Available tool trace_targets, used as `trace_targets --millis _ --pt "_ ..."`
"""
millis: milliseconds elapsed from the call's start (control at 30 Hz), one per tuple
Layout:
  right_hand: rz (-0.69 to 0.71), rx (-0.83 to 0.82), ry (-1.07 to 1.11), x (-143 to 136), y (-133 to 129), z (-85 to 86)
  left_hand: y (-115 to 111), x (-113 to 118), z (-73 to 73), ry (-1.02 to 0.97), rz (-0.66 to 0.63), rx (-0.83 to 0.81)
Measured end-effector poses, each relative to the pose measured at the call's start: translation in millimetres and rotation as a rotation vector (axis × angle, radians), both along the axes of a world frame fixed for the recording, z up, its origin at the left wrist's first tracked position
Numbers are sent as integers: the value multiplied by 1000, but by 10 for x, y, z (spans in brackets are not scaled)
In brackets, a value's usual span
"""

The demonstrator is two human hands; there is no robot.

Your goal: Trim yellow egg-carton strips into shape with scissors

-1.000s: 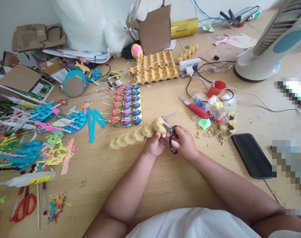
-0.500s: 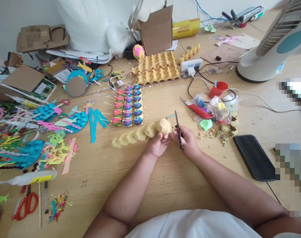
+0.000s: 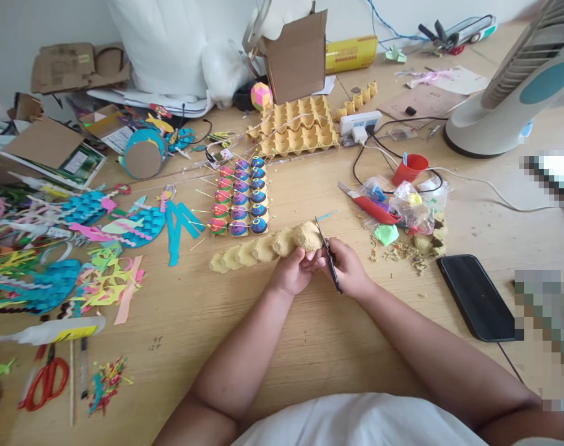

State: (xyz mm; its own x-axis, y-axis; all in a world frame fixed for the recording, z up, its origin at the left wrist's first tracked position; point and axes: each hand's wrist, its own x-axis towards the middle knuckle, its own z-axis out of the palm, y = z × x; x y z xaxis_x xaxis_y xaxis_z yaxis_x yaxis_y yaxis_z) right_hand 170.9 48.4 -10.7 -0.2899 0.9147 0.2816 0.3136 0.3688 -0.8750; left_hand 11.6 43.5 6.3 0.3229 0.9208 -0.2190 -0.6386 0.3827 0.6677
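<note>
A yellowish strip of egg carton cups (image 3: 258, 249) slants across the middle of the table, its round cups facing up. My left hand (image 3: 295, 271) pinches the near side of its right-end cup. My right hand (image 3: 353, 269) grips dark-handled scissors (image 3: 330, 259), whose blades point up and touch the right edge of that end cup. Whether paper lies between the blades I cannot tell. Behind the strip stand rows of painted egg carton cups (image 3: 239, 197) in red, purple and blue, with thin sticks poking out at their sides.
Carton trimmings (image 3: 416, 263) lie to the right, near a red-handled knife (image 3: 374, 207), plastic bags and a red cup (image 3: 410, 168). A black phone (image 3: 477, 297) and a fan (image 3: 490, 118) are further right. Paper crafts (image 3: 54, 288), glue and red scissors (image 3: 49, 384) crowd the left.
My right hand has brought the scissors left, from beside the strip onto the edge of its end cup. My left hand keeps its hold in nearly the same place.
</note>
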Motion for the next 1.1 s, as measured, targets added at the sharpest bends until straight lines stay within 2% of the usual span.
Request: trace_targets --millis 333,467,600,733,867,1033,1100 --pt "42 -50 42 1 -1 0 -18 7 78 13 71 -21" --pt "-4 -64 73 4 3 -40 -19 18 94 27 76 25" --pt "-103 -170 316 15 38 -87 -34 38 64 22 113 61" --pt "7 -320 577 15 79 -86 -48 66 27 68 74 134" --pt "122 -462 775 -4 82 -21 -41 86 -34 137 108 217" --pt "151 -592 924 9 89 28 -40 78 -199 204 72 327" --pt "148 -615 950 26 101 17 -47 70 -278 260 97 399"
